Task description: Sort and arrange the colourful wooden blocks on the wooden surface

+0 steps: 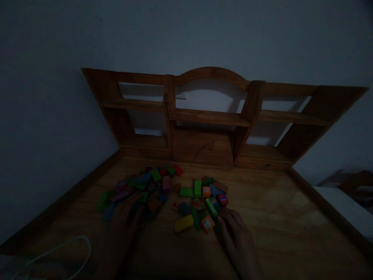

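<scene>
Nearest the camera, the left hand (124, 219) and right hand (238, 237) are well apart, either side of the yellow block (183, 223). Right fingertips: at the near end of the long green block (211, 207), right of the yellow block. Left fingers: at the block pile (142, 179), left of it. Grip: cannot be determined for either hand. Wooden shelf unit (210, 116): behind the yellow block
</scene>
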`<state>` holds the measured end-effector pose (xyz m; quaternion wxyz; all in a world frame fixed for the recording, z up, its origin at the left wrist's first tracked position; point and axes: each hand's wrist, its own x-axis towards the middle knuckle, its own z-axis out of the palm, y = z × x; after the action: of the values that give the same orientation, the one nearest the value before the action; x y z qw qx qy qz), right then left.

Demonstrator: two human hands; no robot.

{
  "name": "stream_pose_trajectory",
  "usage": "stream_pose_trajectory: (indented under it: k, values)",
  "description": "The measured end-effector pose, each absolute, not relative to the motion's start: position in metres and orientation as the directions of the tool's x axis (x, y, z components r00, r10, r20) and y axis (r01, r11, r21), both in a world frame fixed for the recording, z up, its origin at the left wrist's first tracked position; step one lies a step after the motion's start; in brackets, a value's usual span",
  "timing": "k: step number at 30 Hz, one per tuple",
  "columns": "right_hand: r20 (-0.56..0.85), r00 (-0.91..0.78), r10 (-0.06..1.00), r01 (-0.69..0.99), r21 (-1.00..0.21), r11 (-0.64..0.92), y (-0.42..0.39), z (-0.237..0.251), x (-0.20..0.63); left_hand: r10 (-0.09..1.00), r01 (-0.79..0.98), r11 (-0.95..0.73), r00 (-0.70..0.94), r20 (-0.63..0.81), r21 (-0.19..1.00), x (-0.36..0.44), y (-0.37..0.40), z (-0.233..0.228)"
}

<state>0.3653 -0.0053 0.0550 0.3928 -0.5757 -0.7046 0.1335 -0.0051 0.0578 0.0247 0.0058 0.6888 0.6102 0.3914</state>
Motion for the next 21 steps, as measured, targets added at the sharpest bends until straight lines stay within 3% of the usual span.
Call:
stream_pose_trajectory:
  k: [6, 12, 21]
  values:
    - [0.386, -0.028, 0.922, 0.711, -0.641, 0.29, -0.0054, 0.0546, 0.3648, 0.871, 0.851, -0.171, -0.106, 0.479, 0.498, -0.0024, 0.0577, 0.028]
    - [0.39, -0.027, 0.92, 0.715, -0.636, 0.291, -0.0055, 0.054, 0.3653, 0.834, 0.874, -0.193, -0.094, 0.544, 0.447, 0.001, 0.0582, 0.0264]
    - [0.408, -0.026, 0.913, 0.721, -0.625, 0.3, -0.0046, 0.0537, 0.3644, 0.852, 0.859, -0.22, -0.061, 0.52, 0.463, -0.0028, 0.0604, 0.0197]
